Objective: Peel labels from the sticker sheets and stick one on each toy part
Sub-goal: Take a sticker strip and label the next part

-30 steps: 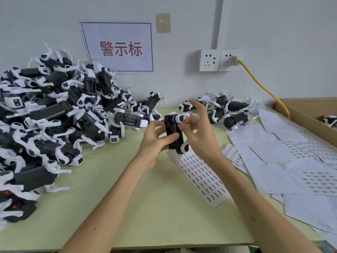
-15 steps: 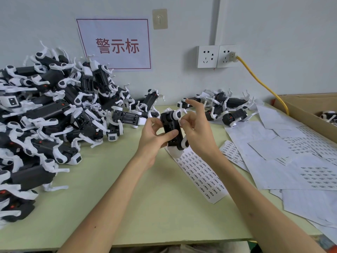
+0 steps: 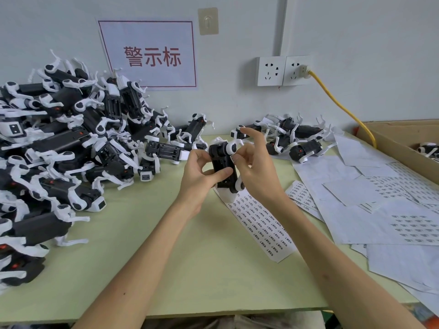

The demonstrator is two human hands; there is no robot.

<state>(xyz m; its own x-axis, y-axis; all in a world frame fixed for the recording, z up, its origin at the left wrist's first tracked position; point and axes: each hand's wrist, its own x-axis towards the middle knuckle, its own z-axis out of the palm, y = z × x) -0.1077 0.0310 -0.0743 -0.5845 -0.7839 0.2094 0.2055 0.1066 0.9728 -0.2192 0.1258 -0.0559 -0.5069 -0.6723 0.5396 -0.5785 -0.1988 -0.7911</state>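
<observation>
Head camera: at the far right of the table (image 3: 166, 262), an open cardboard box (image 3: 389, 141) with a lone toy (image 3: 429, 150) lying in it at the frame's edge; rest of the inside out of sight. Above the middle of the table, grips a toy part (image 3: 222, 168) upright in the left hand (image 3: 198, 173), fingers curled round the black body from the left, thumb laid across its front. Pinches a small white label (image 3: 234, 158) between thumb and a fingertip of the right hand (image 3: 255, 173), right at the toy part's upper right edge, touching or just short of it, cannot tell which; forefinger raised straight, other fingers loosely bent. Directly under the toy part, flat on the table, a long sticker sheet (image 3: 261, 225) with rows of small printed labels, its top end hidden behind the toy part and hands. Further right, loose sheets (image 3: 380, 200) spread and overlapping, some blank-faced, some printed, reaching up to the box wall. On the left, a heap of toys (image 3: 71, 148), black bodies with white legs, tangled and stacked against the wall. Behind the hands, a smaller cluster (image 3: 299, 138) of the same toys by the wall. On the wall, a paper sign (image 3: 152, 55) with red characters, a hook (image 3: 208, 21), a double socket (image 3: 282, 71), and a yellow cable (image 3: 344, 108) running from the plug down behind the box.
</observation>
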